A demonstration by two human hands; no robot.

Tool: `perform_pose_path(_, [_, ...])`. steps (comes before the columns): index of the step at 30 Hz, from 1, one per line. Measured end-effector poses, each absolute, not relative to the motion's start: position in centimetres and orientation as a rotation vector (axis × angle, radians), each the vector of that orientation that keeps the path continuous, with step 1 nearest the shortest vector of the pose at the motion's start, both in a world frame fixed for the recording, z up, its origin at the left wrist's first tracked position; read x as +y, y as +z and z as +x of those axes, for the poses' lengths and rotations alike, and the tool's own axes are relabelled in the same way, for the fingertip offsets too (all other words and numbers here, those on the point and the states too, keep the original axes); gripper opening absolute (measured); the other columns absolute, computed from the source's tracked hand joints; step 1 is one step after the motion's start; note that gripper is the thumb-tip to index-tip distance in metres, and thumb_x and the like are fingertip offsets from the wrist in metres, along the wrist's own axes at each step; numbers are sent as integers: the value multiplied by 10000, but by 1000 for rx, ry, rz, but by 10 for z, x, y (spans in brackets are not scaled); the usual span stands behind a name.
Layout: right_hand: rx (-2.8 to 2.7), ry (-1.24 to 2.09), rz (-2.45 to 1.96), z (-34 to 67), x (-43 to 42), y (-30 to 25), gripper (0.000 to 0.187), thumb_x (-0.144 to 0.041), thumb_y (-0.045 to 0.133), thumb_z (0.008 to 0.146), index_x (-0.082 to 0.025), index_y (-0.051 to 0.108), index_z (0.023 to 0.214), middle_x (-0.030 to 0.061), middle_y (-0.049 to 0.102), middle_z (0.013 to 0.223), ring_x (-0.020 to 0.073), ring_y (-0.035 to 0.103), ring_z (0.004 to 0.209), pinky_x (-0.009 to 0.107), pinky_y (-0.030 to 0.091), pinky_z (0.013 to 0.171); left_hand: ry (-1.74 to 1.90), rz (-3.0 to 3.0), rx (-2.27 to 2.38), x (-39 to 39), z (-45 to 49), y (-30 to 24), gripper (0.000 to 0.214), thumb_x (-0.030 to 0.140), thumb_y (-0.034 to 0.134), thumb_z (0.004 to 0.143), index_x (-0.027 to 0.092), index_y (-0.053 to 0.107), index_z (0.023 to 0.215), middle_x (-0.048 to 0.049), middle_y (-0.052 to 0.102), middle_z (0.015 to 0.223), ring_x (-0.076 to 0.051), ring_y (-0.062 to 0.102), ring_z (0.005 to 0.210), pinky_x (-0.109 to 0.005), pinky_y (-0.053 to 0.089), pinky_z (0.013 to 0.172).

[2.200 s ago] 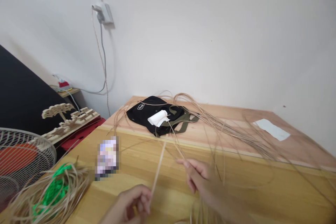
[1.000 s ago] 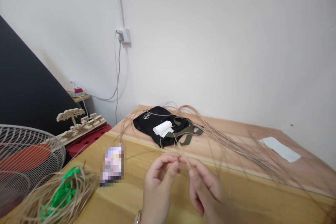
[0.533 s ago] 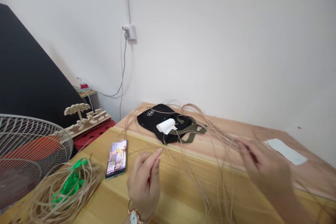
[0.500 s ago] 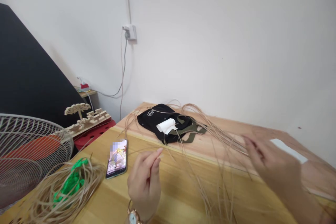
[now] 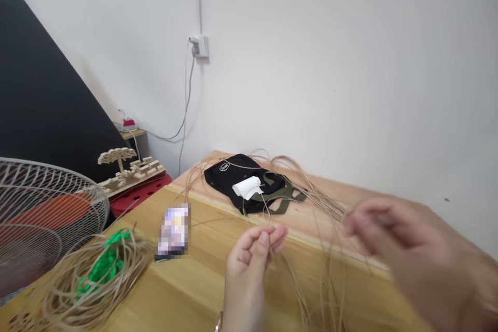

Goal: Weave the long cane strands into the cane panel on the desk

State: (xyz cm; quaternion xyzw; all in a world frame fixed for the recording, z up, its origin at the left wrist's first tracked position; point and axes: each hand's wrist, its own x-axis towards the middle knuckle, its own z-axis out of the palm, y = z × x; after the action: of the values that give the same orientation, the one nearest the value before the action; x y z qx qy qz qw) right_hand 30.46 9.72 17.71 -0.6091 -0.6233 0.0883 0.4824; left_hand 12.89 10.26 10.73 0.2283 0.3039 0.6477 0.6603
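My left hand (image 5: 252, 257) is raised over the wooden table, its thumb pressed against the fingertips in a pinch. What it holds, if anything, is too fine to make out. My right hand (image 5: 397, 244), blurred by motion, has its thumb and fingers drawn together to the right. Its contents are also unclear. A bundle of thin rattan-like strands (image 5: 319, 194) runs along the back of the table towards the right hand. More loose strands (image 5: 293, 277) lie between the hands. Beyond them is a black cloth bag (image 5: 223, 179) with olive straps, topped by a rolled white paper (image 5: 247, 187).
A phone (image 5: 173, 231) lies left of my left hand. Nearer the front left is a coil of strands (image 5: 128, 280) tied with green plastic (image 5: 103, 267). A white fan (image 5: 54, 192) and a wooden tree model (image 5: 120, 158) on a red stool (image 5: 151, 189) stand further left.
My left hand has moved right, nearer the loose strands. My right hand has shifted slightly left, bringing the two hands closer together. The view has tilted a little.
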Motion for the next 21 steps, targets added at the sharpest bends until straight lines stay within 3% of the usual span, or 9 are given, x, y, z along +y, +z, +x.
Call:
perform_pose_path(1, [-1538,447,-1451,283,90,162,161,-389,566,701,-230,544,708,-1,552,551,124,491,460,213,375,398,1469,521,673,101,132,109,246,313,649,665,104,591,783,-135,663,846,-219,608,866,-321,466,808])
perform_pose_path(3, [-1451,802,-1393,251,84,141,210,-415,541,723,-212,538,671,-22,482,480,98,424,405,198,331,366,1475,528,643,99,137,111,266,323,662,647,104,602,786,-137,663,844,-232,608,864,-330,473,799])
perform_pose_path(5, [-1319,960,-1326,233,83,130,238,-435,542,723,-200,542,684,-41,431,460,79,377,403,186,304,374,1484,522,637,98,140,111,275,329,671,635,111,608,789,-136,662,846,-244,605,871,-336,481,783])
perform_pose_path(13, [-1236,1150,-1242,226,86,128,283,-464,570,701,-183,550,669,-65,364,430,59,313,406,179,262,398,1468,573,692,97,143,113,308,372,660,640,125,623,820,-128,658,883,-235,582,927,-307,466,806])
perform_pose_path(21, [-1146,1193,-1230,220,87,127,281,-452,620,655,-186,611,747,-31,475,508,68,370,421,189,306,405,1503,598,732,98,140,115,315,384,651,641,137,631,835,-133,653,903,-244,582,923,-296,482,751])
